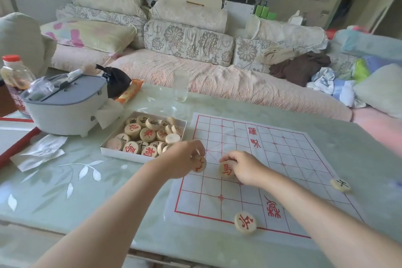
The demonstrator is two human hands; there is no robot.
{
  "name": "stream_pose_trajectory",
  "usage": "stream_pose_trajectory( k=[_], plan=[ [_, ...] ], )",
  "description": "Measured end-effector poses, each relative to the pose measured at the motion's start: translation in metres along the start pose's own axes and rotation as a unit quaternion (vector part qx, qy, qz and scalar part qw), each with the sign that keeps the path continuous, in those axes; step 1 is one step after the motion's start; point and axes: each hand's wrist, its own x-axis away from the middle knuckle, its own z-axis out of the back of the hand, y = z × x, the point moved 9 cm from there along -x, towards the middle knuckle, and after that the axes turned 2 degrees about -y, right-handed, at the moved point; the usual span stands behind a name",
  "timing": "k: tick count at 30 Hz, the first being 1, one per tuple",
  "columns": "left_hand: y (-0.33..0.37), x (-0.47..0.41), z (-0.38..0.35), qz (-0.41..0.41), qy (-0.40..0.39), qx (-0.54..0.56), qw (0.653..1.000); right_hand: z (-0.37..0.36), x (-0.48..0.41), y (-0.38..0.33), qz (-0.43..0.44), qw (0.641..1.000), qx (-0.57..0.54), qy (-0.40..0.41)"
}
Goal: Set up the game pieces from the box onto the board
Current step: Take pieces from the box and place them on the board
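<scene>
Game pieces [150, 135] look light, stiff wooden discs, best pinched by the rim; left hand [185, 159] and right hand [243, 167] each hold one over the board [293, 159].

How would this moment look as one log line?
left hand: holding red piece | right hand: holding red piece | box: mostly full

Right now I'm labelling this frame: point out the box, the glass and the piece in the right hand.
box [113, 152]: head view, on its near white wall.
glass [181, 85]: head view, mid-body of the clear wall.
piece [226, 169]: head view, on its red-marked face, below the right hand [245, 167].
</scene>
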Motion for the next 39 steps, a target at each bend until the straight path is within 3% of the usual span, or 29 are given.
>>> stream_pose_trajectory(
  k=[7,11,17,21,25,29,35,39],
  plan=[
    [0.004,-0.004,-0.023,0.009,-0.062,-0.001,0.998,-0.008,0.012,0.000,0.057,0.995,0.064,-0.048],
    [0.002,-0.001,-0.029,0.003,-0.077,-0.010,0.997,-0.006,0.015,-0.007,0.070,0.994,0.082,-0.032],
    [-0.007,0.004,0.015,0.017,0.037,0.028,0.999,-0.009,0.029,-0.039,0.098,0.991,0.090,0.004],
    [-0.027,0.014,0.041,0.042,0.111,0.109,0.987,-0.030,0.041,-0.075,0.153,0.986,0.064,0.001],
    [-0.036,0.022,0.050,0.042,0.125,0.107,0.986,-0.054,0.045,-0.098,0.203,0.977,0.066,-0.003],
    [-0.040,0.024,0.052,0.035,0.120,0.115,0.985,-0.058,0.037,-0.094,0.182,0.982,0.044,-0.003],
    [-0.038,0.020,0.049,0.045,0.093,0.164,0.981,-0.017,0.025,-0.093,0.194,0.971,-0.078,0.116],
    [-0.027,0.013,0.049,0.033,0.093,0.163,0.982,-0.014,0.008,-0.108,0.237,0.964,-0.066,0.104]
  ],
)
